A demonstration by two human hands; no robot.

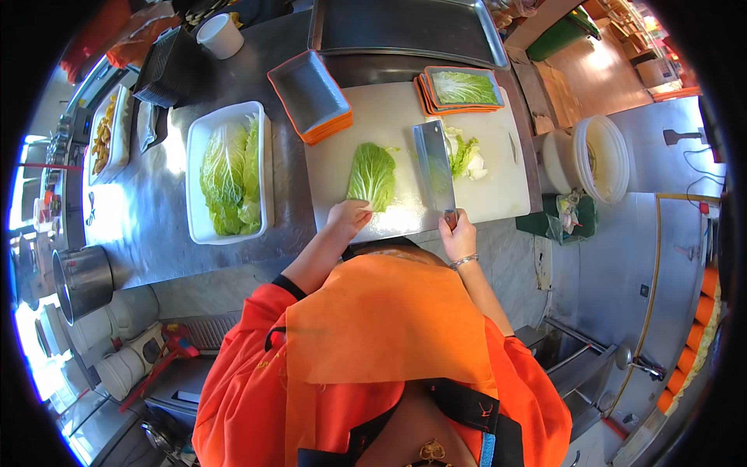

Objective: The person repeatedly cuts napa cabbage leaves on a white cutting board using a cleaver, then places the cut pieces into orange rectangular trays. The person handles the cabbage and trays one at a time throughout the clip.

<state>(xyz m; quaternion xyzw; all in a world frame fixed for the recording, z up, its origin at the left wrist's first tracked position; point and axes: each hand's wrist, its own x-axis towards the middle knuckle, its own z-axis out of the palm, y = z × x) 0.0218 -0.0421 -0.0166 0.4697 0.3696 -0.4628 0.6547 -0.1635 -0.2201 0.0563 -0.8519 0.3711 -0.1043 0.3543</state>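
Note:
My left hand (pixel 349 217) grips the near end of a napa cabbage leaf (pixel 373 175) that lies on a white cutting board (pixel 402 105). In my right hand (pixel 458 233) is the wooden handle of a cleaver (pixel 433 166), its broad blade pointing away from me over the board. Cabbage trimmings (pixel 467 156) lie just right of the blade. At the board's far right, a cabbage leaf (pixel 464 87) rests in the top tray of a stack of orange-rimmed trays (pixel 429 108). More large leaves (pixel 227 169) fill a white plastic tub (pixel 268 175) to the left.
Another stack of orange-rimmed trays (pixel 309 93) overlaps the board's far left corner. A large metal baking tray (pixel 408 52) lies behind. Further left are black containers (pixel 160 70), a white bucket (pixel 220 36) and a tub of yellowish food (pixel 105 140). Round white tubs (pixel 601 157) stand right.

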